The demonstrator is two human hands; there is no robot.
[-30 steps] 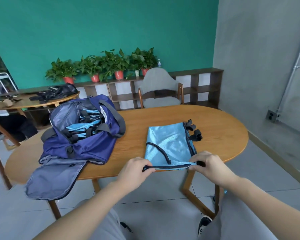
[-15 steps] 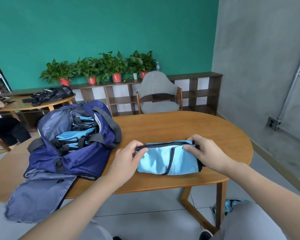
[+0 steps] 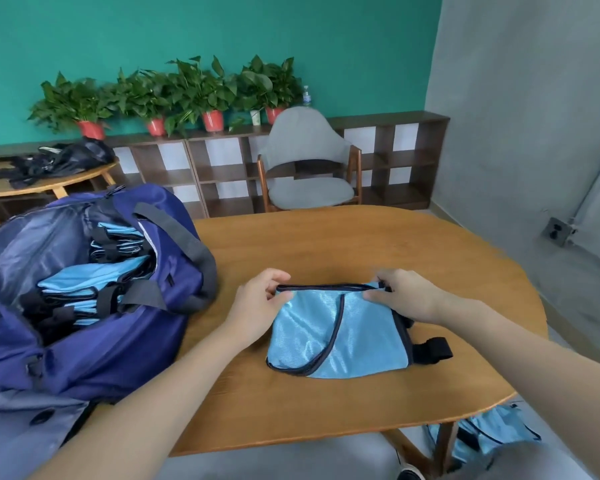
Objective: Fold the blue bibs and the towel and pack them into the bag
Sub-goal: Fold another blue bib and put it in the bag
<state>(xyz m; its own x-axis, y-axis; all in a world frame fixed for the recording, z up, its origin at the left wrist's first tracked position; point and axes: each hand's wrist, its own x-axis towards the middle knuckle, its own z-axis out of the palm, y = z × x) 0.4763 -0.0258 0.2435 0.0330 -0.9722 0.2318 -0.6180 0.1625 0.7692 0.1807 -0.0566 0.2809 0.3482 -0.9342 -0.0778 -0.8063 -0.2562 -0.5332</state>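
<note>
Lying folded near the middle of the oval wooden surface (image 3: 326, 420), a shiny light-blue bib with dark navy piping (image 3: 340, 336) has its far edge pinched at both corners. At its 10 o'clock corner the left hand (image 3: 257, 306) has thumb and curled fingers clamped on the trim. At its 1 o'clock corner the right hand (image 3: 406, 296) likewise has its grip closed on the edge, thumb pressed onto the fabric. A black strap tab (image 3: 432, 351) sticks out from the bib at its 3 o'clock side and rests on the wood.

At 9 o'clock from the bib, just beside the left forearm, sits an open navy-blue fabric duffel bag with grey handles (image 3: 125, 317). Inside it a stack of folded light-blue bibs with black straps (image 3: 94, 282) fills the opening. The bag's grey flap (image 3: 32, 427) hangs over the near edge of the surface.

At 5 o'clock, below the surface's edge, more light-blue bibs (image 3: 492, 434) lie on the floor.

At 12 o'clock a grey padded chair with a wooden frame (image 3: 309, 168) stands against a low dark wooden shelf unit (image 3: 395, 161), which carries green plants in red pots (image 3: 174, 95) before a teal wall (image 3: 222, 29).
</note>
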